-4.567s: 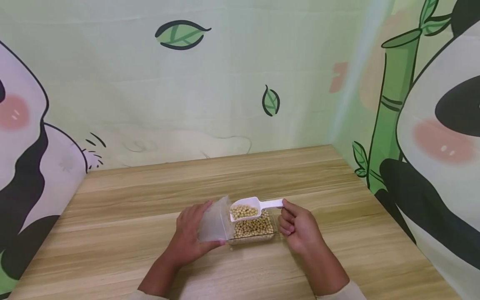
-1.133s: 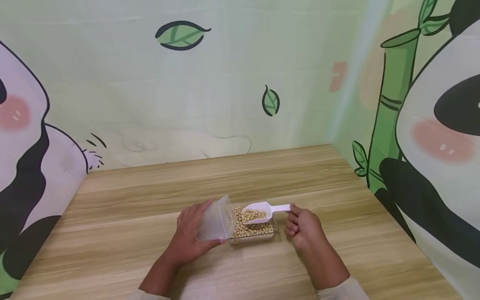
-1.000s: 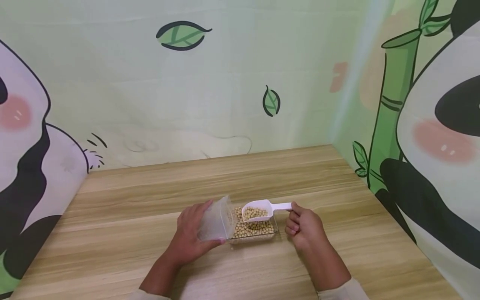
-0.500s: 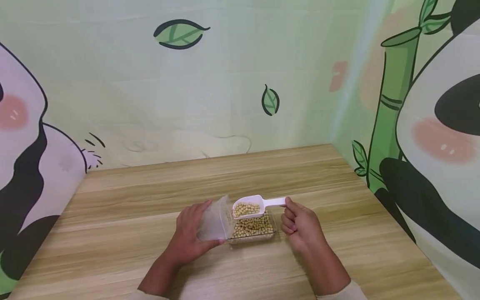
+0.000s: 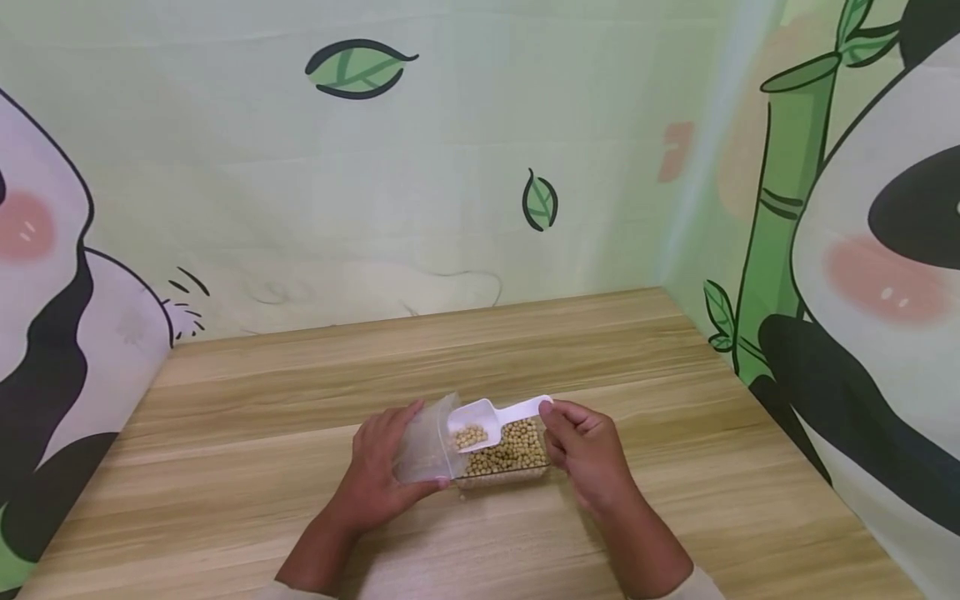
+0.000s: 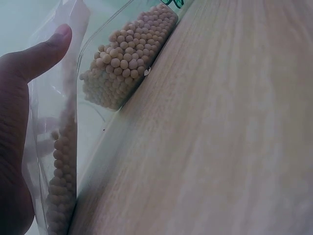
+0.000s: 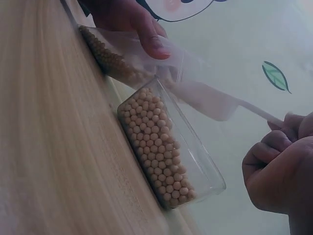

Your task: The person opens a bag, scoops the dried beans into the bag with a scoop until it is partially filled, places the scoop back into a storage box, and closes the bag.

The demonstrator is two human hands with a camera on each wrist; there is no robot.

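Note:
My left hand (image 5: pixel 378 467) holds a clear zip bag (image 5: pixel 423 450) by its sides, thumb in front and fingers behind. Soybeans (image 6: pixel 59 196) lie in the bag's bottom in the left wrist view. With thumb and fingers, my right hand (image 5: pixel 596 458) pinches the end of a white scoop's handle. The scoop (image 5: pixel 478 411) tilts toward the bag, its lip at the bag's mouth, a small heap of soybeans near that lip. Under the scoop stands a clear rectangular container (image 5: pixel 504 478), part filled with soybeans (image 7: pixel 156 152), right beside the bag's mouth.
Everything stands on a wood-grain table (image 5: pixel 315 367). A small pale bit (image 6: pixel 147 71) lies by the container's base. Behind and to the right rise wall hangings printed with pandas, leaves and bamboo (image 5: pixel 795 167).
The scoop dipped right into the container, rose, then moved left to the bag's mouth and tilted; fewer beans show in it now. My left hand and the bag stay in place.

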